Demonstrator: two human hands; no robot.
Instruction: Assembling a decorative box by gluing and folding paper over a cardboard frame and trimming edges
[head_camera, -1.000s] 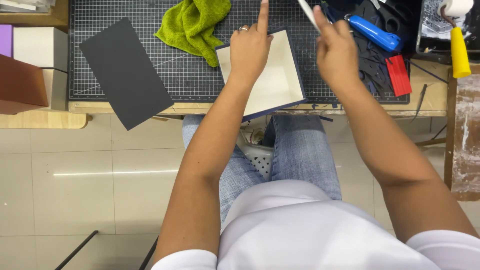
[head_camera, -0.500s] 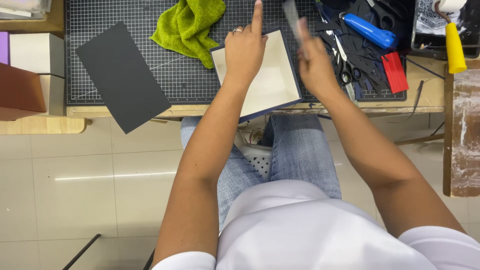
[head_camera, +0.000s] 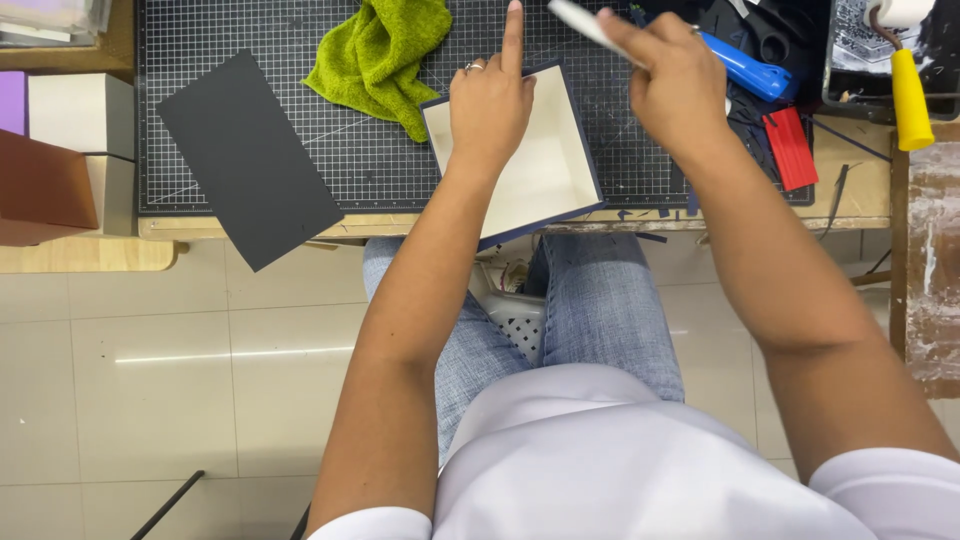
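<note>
Open navy box (head_camera: 530, 175), cream inside, at table (head_camera: 850, 200) front edge, just right of green cloth (head_camera: 385, 55). Left hand (head_camera: 490, 105) pressing inside, index straight. Right hand (head_camera: 675, 80) fingers pinched on flat white tool (head_camera: 578, 20). Likely light, stiff cardboard; best gripped by walls.

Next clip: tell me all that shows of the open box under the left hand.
The box is a shallow, lidless rectangular tray, cream inside with dark navy outer walls and rim, seemingly covered board. It looks empty. It lies flat, turned slightly askew, on the cutting mat at the table's near edge, one corner overhanging. The left hand rests on its far-left part, index finger pointing away. The green cloth lies just beside its far-left corner; contact is unclear.
</note>
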